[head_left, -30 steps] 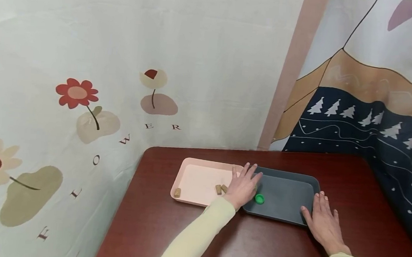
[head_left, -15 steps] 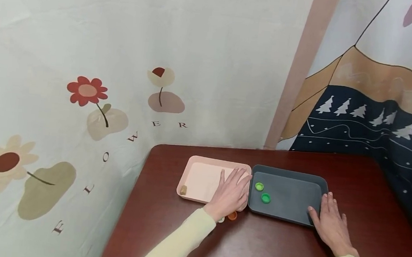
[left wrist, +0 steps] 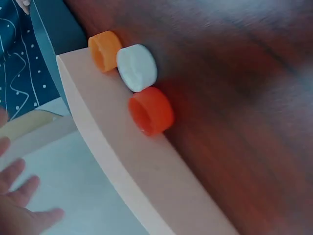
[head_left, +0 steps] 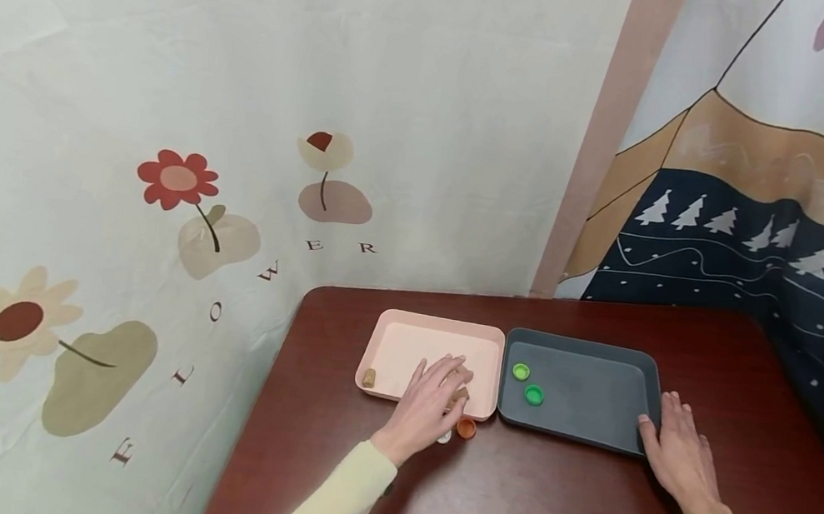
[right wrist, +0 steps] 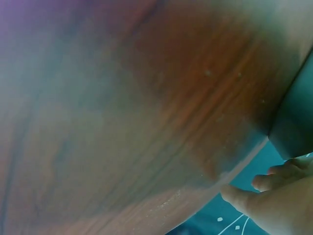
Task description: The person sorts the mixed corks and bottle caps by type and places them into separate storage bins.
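Observation:
My left hand is over the front right of the pink tray, fingers extended and spread. Brown cork-like pieces show beside and beneath its fingers; whether it touches them I cannot tell. Another such piece lies in the tray's front left corner. My right hand lies at the right edge of the dark grey tray, fingers straight. In the left wrist view, orange, white and red bottle caps are lined up along the pink tray's front wall.
A light green cap and a darker green cap sit in the left part of the grey tray. Both trays stand side by side on a dark red wooden table. Printed cloth hangs behind the table.
My left hand has moved left, from the border between the trays to over the pink tray, then back toward me, uncovering brown pieces. My right hand has shifted slightly right.

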A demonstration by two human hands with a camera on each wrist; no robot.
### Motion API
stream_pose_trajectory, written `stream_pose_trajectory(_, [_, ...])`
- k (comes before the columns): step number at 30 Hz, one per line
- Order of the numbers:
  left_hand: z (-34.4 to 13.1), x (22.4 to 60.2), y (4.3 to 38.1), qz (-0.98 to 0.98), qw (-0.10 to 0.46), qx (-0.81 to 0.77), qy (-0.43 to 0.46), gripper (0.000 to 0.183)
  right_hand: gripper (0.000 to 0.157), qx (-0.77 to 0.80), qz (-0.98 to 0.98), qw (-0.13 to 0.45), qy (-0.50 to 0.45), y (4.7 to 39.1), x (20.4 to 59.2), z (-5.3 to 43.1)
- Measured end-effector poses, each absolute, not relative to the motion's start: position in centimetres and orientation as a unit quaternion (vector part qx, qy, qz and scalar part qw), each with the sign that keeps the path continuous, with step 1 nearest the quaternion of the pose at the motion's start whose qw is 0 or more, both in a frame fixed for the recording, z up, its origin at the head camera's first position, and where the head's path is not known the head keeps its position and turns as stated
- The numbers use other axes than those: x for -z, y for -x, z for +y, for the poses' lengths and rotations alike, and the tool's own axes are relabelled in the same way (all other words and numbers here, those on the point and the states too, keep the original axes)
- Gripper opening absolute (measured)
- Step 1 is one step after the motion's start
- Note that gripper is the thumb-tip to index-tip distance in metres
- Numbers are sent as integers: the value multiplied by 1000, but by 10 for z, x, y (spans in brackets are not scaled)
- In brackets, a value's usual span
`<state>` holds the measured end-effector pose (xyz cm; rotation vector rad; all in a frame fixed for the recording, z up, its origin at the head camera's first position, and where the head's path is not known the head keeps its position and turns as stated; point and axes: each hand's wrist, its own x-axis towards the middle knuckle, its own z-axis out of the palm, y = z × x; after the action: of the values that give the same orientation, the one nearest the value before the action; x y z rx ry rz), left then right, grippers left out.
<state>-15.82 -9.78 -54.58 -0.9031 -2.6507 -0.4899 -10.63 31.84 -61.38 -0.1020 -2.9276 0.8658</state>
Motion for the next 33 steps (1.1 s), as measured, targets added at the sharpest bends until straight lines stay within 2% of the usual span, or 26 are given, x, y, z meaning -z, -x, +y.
stream_pose_trajectory(5, [-111, 554, 151, -896, 190, 199, 350, 36, 73, -279, -959, 47, 30, 106, 616, 318])
stream_pose_trajectory(11, [-128, 564, 139, -886, 216, 215, 350, 32, 71, -266, -963, 48, 23, 108, 618, 319])
stream_pose_trajectory(17, [-143, 571, 129, -888, 210, 200, 357, 24, 71, -267, -962, 44, 24, 109, 617, 319])
stream_pose_trajectory(33, [-149, 589, 112, -892, 170, 79, 412, 35, 72, -271, -961, 45, 22, 109, 618, 318])
